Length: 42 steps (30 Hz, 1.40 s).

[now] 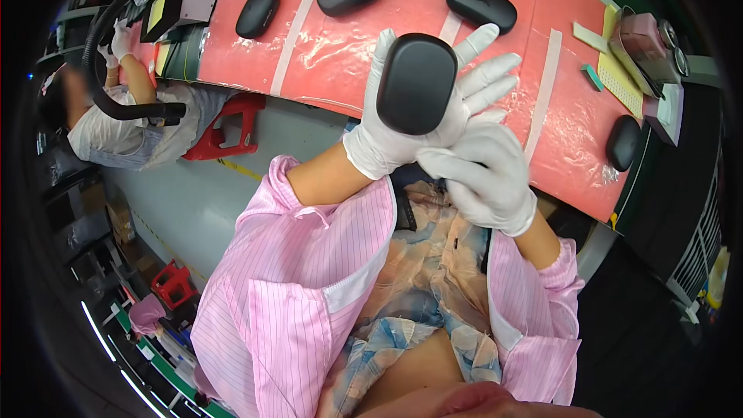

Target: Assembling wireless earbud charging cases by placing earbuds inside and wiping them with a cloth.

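A smooth black rounded case lies on the upturned palm of my left hand, which wears a white glove. The thumb rests along the case's left side, and the other fingers spread out beyond its right side. Just below and to the right is my right hand, also in a white glove. Its fingers are curled and pressed together near the heel of the left palm; whatever they hold, if anything, is hidden. Other black cases lie on the pink table mat, among them one case just beyond my left fingertips.
A single black case sits near the mat's right edge. At the far right stand a holder with containers and a yellow pad. To the left, a co-worker sits on a red stool, beneath a black bent hose.
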{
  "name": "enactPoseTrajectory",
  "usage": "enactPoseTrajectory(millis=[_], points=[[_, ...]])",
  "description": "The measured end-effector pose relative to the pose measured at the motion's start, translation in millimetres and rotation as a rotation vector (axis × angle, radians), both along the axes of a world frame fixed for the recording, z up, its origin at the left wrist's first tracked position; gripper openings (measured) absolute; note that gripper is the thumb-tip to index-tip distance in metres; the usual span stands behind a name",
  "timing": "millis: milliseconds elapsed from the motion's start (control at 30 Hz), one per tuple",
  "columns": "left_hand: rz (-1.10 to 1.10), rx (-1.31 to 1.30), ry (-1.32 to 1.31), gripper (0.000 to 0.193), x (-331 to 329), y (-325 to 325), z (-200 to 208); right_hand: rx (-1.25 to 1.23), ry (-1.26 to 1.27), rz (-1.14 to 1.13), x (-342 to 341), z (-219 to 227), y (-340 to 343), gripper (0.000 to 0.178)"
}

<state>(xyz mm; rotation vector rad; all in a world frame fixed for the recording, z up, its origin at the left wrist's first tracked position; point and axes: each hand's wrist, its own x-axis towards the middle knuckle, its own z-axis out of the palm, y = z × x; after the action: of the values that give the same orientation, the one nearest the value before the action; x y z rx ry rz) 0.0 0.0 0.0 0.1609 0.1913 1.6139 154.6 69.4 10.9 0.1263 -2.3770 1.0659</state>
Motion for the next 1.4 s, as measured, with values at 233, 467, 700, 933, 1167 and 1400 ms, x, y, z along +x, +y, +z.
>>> enactPoseTrajectory(millis=[233, 467, 700, 933, 1167, 1400], points=[[-0.054, 0.090, -0.358, 0.096, -11, -2, -18, 0.201, -0.291, -0.732, 27, -4, 33, 0.035], [0.297, -0.182, 0.769, 0.052, 32, 19, 7, -0.462, -0.232, -0.493, 17, 6, 9, 0.066], [0.454, -0.084, 1.518, 0.063, -3, 40, -11, -0.363, 0.017, -1.039, 90, -9, 46, 0.043], [0.282, 0.030, 2.561, 0.078, -58, 66, 17, -0.497, -0.252, -1.127, 144, -12, 110, 0.049], [0.281, -0.101, 2.472, 0.063, -43, 70, 9, -0.196, -0.568, -0.914, 132, 17, 94, 0.043], [0.401, -0.176, 2.320, 0.065, -36, 57, -9, 0.007, -0.331, -0.800, 182, 111, 135, 0.036]])
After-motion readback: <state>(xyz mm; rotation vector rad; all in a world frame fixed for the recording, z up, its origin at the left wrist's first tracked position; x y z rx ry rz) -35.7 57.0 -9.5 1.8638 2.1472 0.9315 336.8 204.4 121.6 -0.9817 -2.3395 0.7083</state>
